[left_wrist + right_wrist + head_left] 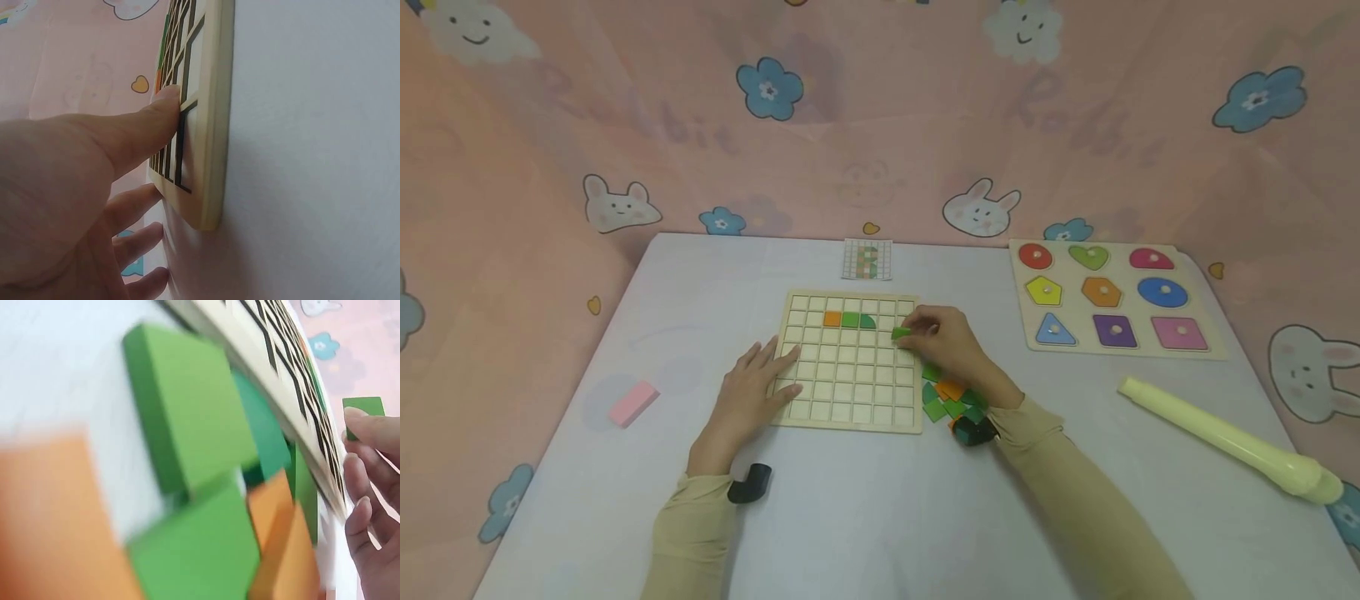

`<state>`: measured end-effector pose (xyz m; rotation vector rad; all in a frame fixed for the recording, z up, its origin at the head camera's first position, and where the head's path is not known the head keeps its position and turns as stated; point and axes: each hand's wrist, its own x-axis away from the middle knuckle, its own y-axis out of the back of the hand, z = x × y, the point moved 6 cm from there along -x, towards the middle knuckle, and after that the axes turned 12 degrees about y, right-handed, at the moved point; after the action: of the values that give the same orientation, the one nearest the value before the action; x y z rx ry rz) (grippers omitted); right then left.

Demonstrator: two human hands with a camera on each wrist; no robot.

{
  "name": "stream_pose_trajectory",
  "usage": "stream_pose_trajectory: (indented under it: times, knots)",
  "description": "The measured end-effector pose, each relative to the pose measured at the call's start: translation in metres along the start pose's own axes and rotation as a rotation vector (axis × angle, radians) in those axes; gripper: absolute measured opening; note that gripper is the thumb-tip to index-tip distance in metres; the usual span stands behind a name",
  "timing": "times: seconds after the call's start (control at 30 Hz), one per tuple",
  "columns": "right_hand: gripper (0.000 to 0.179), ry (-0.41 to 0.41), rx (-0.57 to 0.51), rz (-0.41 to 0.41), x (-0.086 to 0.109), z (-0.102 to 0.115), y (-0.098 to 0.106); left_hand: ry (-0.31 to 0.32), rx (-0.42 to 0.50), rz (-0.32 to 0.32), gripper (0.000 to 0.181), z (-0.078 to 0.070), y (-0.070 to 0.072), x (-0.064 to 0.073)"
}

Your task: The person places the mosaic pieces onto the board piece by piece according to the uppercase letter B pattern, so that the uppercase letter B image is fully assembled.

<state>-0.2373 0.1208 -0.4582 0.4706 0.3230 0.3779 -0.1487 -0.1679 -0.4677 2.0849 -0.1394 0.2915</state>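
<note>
A wooden grid board (pixel 853 410) lies on the white table. In one of its upper rows sit an orange square tile (pixel 832 319), a green square tile (pixel 850 320) and a dark green rounded tile (pixel 867 322). My left hand (pixel 747 400) rests at the board's left edge, fingers spread, with the thumb on the grid in the left wrist view. Between thumb and fingers my right hand (pixel 951 343) pinches a light green tile (pixel 364 407) above the board's right side. Beside that edge lies a pile of green and orange tiles (pixel 953 407), partly hidden by the right wrist.
A small printed pattern card (pixel 867 260) lies behind the board. At the back right is a shape puzzle board (pixel 1120 321), with a pale yellow tube (pixel 1228 440) in front of it. A pink block (pixel 634 404) lies on the left.
</note>
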Motion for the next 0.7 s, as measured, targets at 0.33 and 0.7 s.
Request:
stream_pose_trajectory:
  times: [0.33,0.7]
  knots:
    - [0.018,0.031,0.025,0.058,-0.014,0.012,-0.033,-0.008,0.007,-0.012,0.063,0.0,0.001,0.001]
    - [0.009,0.087,-0.006,0.048,-0.031,0.025,-0.06,-0.02,0.006,-0.011,0.063,0.001,0.001,0.001]
